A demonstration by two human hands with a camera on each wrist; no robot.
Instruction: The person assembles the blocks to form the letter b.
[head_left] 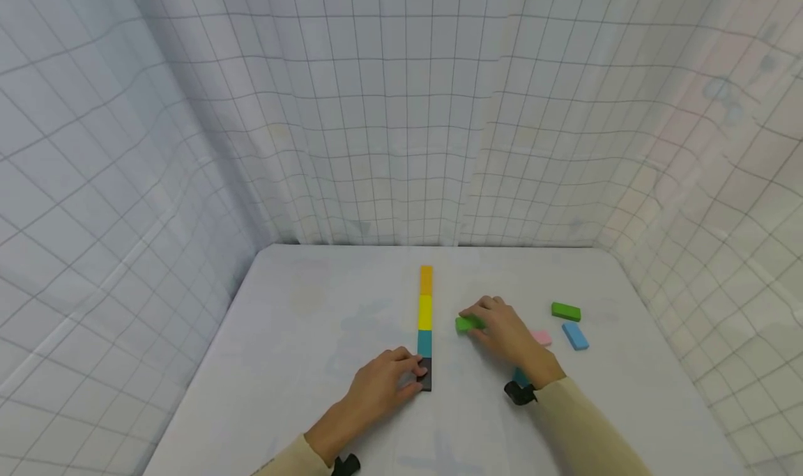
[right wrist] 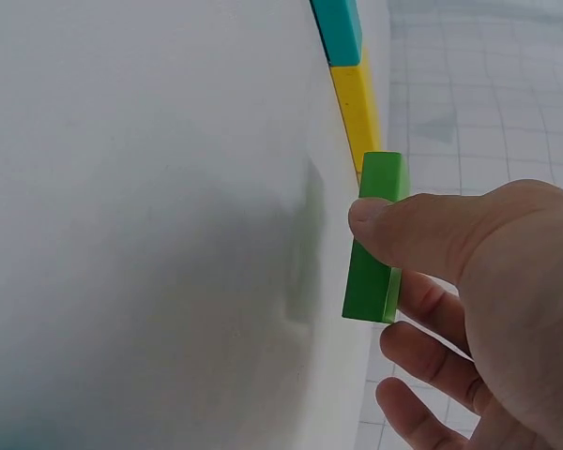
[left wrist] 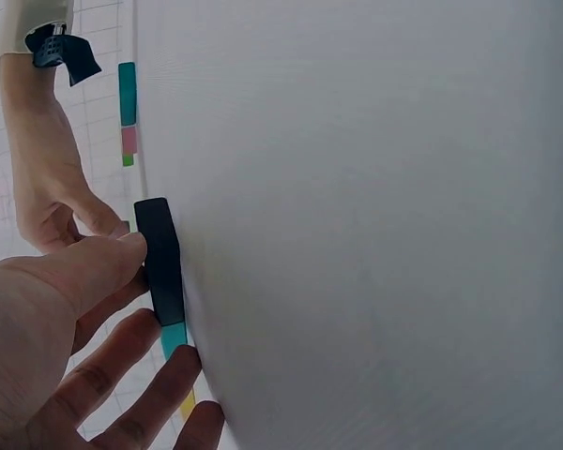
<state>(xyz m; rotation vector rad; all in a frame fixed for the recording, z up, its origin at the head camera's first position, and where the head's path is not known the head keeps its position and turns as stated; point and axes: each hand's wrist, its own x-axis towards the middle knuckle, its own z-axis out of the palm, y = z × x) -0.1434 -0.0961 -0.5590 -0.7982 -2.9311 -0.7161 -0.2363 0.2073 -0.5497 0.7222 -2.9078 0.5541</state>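
Obstructions and Surroundings at the Block Column (head_left: 425, 325)

Column sequence, far end to near end: orange block (head_left: 426, 280), yellow block (head_left: 425, 312), teal block (head_left: 424, 343), black block (left wrist: 161, 272). The four lie end to end in one straight line on the white table (head_left: 314, 288).

Left hand (head_left: 384, 382): thumb and finger pinch the black block; the fingertips cover part of it in the head view.

Right hand (head_left: 500, 326): thumb and fingertips grip the held green block (right wrist: 368, 281) to the right of the column, apart from it and level with the yellow block. The right wrist view shows this block raised off the table, its shadow beside it.

Surrounding items, right side: the loose green block (head_left: 566, 311) lies farthest back, with the blue block (head_left: 575, 336) just in front of it. The pink block (head_left: 541, 337) shows partly from behind the right hand. The loose teal block (head_left: 520, 376) is mostly hidden by the right wrist and its black wrist mount (head_left: 519, 393).

Obstructions: the left hand occupies the near left side of the column. The right sleeve (head_left: 583, 420) extends over the near right of the table. White grid-patterned curtains (head_left: 401, 113) stand at the far, left and right sides.
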